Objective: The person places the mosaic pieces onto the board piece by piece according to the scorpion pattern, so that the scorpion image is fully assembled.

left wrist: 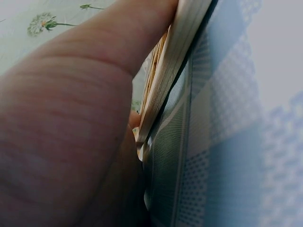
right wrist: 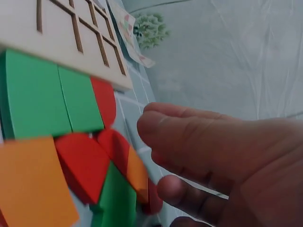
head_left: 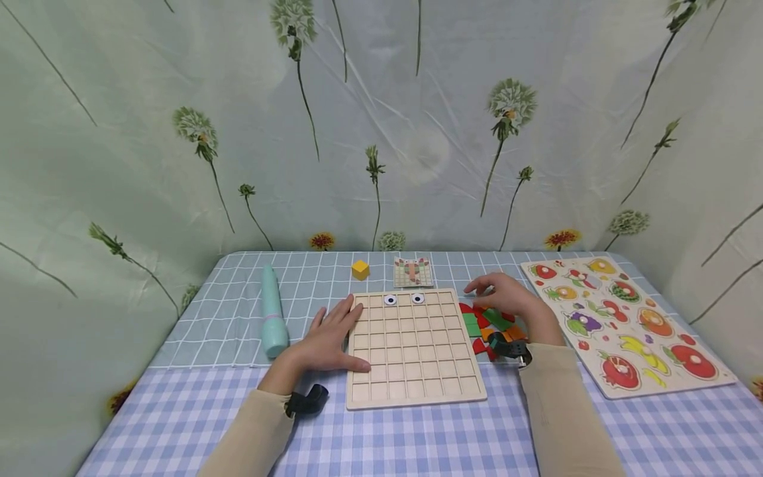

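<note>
A wooden grid board lies in front of me, with two round eye pieces in its top row. My left hand rests along the board's left edge, fingers spread, thumb on the lower part of that side. In the left wrist view the thumb reaches onto the side of the board. Beyond the board's right edge, my right hand hovers with bent fingers over loose pieces, holding nothing. Red, green and orange pieces lie below it in the right wrist view.
A pattern card lies behind the board, with a yellow cube to its left. On the left lies a mint-green cylindrical object. A fruit puzzle board covers the table's right side. A floral curtain hangs behind.
</note>
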The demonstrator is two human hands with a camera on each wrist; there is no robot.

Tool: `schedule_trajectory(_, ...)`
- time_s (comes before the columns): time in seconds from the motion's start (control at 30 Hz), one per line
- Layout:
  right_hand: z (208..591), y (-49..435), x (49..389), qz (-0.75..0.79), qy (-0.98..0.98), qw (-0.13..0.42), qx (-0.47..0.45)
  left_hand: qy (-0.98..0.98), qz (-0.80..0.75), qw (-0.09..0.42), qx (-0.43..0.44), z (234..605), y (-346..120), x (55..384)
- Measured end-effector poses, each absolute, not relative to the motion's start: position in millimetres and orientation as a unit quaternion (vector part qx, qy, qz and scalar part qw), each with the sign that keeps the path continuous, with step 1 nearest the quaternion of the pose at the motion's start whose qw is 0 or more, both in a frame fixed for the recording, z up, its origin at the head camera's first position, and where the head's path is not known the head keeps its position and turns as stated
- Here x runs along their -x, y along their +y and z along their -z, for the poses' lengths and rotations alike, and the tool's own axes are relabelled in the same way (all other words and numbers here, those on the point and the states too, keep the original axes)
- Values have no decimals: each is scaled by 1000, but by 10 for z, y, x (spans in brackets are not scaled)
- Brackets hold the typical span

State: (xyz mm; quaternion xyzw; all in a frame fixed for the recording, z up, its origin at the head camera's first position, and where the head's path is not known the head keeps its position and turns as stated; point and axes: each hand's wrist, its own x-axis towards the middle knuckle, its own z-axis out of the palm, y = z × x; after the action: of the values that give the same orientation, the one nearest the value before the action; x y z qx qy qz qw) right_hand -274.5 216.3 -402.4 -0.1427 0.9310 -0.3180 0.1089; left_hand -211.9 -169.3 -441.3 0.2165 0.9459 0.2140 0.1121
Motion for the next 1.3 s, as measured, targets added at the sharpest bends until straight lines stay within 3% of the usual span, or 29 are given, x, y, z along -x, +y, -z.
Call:
schedule_trajectory(0.67,4104,2319,2746,321,930,139,110,946,-213,111,-216,4422,-1697,2130)
schedule_trajectory(1.3,4120,2212,2770,358,926,51,108,946,-217,110,-213,4389,-1685,2108)
